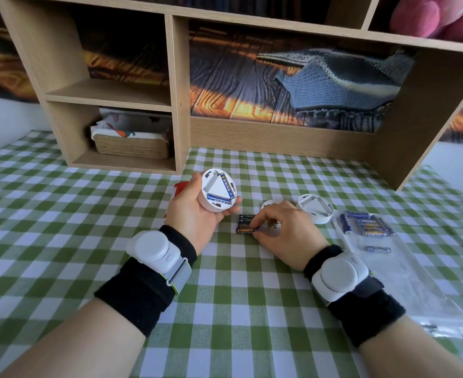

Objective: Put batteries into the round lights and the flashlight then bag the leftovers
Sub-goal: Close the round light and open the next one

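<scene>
Left hand (197, 211) grips a round white plastic light (217, 190), back open, two batteries seated. Right hand (282, 230) pinches a blue cylindrical battery (248, 230) on the green-checked bench (225, 296).

My left hand (197, 211) holds a round light (217, 190), back up, two batteries seated. My right hand (282, 230) pinches a battery (245, 230) on the checked tabletop (225, 296).
</scene>
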